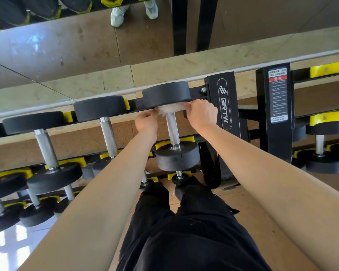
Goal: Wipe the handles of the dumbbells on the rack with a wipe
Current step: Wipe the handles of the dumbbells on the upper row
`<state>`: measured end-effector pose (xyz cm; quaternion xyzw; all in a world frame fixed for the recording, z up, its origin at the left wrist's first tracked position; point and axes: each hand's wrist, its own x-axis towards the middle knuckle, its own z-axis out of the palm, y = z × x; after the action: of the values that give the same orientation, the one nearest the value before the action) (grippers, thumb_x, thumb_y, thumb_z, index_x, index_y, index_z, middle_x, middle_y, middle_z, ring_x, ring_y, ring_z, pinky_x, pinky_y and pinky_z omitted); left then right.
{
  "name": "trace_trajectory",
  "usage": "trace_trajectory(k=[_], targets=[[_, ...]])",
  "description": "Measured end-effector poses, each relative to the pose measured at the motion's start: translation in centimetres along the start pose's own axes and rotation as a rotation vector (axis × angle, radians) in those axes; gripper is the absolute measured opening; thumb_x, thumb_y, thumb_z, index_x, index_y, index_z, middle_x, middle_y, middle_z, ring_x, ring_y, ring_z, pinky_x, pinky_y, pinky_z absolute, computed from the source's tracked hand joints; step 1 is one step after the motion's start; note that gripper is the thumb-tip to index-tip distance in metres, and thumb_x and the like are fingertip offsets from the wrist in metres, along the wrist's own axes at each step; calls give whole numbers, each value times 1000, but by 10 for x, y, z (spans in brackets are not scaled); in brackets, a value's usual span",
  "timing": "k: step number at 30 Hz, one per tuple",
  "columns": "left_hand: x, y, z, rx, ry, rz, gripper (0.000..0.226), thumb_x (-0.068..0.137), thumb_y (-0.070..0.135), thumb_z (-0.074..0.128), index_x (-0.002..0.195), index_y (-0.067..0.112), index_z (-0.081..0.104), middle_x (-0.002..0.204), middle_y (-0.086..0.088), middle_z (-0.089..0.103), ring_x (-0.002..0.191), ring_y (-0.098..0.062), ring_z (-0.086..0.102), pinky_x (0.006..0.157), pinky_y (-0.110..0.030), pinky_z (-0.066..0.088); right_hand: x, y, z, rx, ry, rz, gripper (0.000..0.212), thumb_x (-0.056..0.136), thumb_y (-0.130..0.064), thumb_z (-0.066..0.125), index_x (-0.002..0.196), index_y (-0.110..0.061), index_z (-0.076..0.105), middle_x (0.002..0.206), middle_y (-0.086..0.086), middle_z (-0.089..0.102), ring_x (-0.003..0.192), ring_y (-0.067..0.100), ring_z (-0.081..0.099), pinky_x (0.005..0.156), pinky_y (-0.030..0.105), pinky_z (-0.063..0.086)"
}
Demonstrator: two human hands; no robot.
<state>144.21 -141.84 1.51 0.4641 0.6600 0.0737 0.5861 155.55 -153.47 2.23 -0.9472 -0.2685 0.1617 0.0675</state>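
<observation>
The person wears loose black trousers (184, 231) and dark shoes (185, 187). Both forearms (110, 192) are bare, and so are the left hand (146, 122) and right hand (201, 114).

Wall mirror (67, 45) with a silver strip (47, 107) along its lower edge, reflecting a pair of pale sneakers (117, 14) and two black uprights (194, 24). Cork-brown floor (82, 139), with a bright patch of reflected light (8, 245) at lower left. The wearer's black trousers (194, 241) fill the lower centre of the view.
</observation>
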Motion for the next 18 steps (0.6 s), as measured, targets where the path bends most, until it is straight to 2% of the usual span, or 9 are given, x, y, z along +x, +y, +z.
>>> trace_trajectory(k=[2, 4, 6, 9, 12, 14, 16, 18], targets=[[-5, 0, 5, 15, -81, 52, 12, 95, 27, 68, 85, 21, 67, 90, 6, 68, 86, -9, 59, 86, -31, 43, -2, 10, 1, 36, -25, 115, 54, 103, -53, 38, 93, -8, 67, 87, 11, 67, 85, 36, 66, 65, 35, 39], [-5, -3, 3, 62, -79, 79, 14, 95, 28, 68, 84, 21, 66, 89, 5, 67, 87, -10, 59, 87, -32, 43, -6, 8, 3, 79, -71, 153, 54, 103, -54, 37, 85, -10, 63, 74, 4, 60, 76, 29, 64, 61, 31, 38], [-1, -8, -7, 125, 3, 55, 14, 95, 29, 68, 88, 17, 69, 89, 4, 67, 87, -11, 59, 85, -31, 45, -12, -7, 6, 158, -128, 70, 55, 104, -53, 36, 70, -15, 58, 63, -1, 54, 61, 22, 59, 50, 27, 35], [5, -17, -22, 170, 26, -6, 17, 95, 27, 68, 99, 11, 73, 98, 2, 68, 91, -12, 56, 84, -29, 41, -18, -16, 8, 240, -182, -63, 54, 105, -47, 36, 59, -22, 51, 57, -2, 52, 56, 18, 58, 45, 24, 33], [2, -19, -21, 198, -87, 16, 11, 93, 26, 70, 93, 15, 71, 95, 3, 66, 94, -15, 57, 90, -34, 47, -16, 12, 1, 174, -226, -14, 54, 102, -52, 42, 59, -22, 50, 57, -3, 52, 51, 13, 53, 44, 22, 31], [-3, -17, -19, 244, -181, 67, 12, 92, 27, 71, 86, 17, 69, 90, 3, 66, 91, -15, 59, 93, -36, 48, -15, 33, -1, 159, -264, 46, 55, 99, -56, 46, 58, -19, 50, 57, -2, 52, 51, 15, 53, 45, 22, 31], [-4, -19, -22, 272, -168, 79, 12, 93, 27, 71, 90, 15, 70, 90, 3, 67, 88, -12, 59, 85, -31, 47, -18, 36, -2, 182, -317, 29, 54, 98, -55, 49, 59, -18, 51, 57, -2, 53, 50, 15, 54, 45, 22, 34], [-1, -25, -32, 312, -70, 46, 14, 95, 26, 68, 100, 13, 72, 95, 1, 67, 84, -9, 60, 69, -21, 44, -24, 25, 0, 229, -403, -72, 52, 99, -52, 51, 60, -17, 55, 57, -2, 53, 49, 13, 51, 46, 23, 39]])
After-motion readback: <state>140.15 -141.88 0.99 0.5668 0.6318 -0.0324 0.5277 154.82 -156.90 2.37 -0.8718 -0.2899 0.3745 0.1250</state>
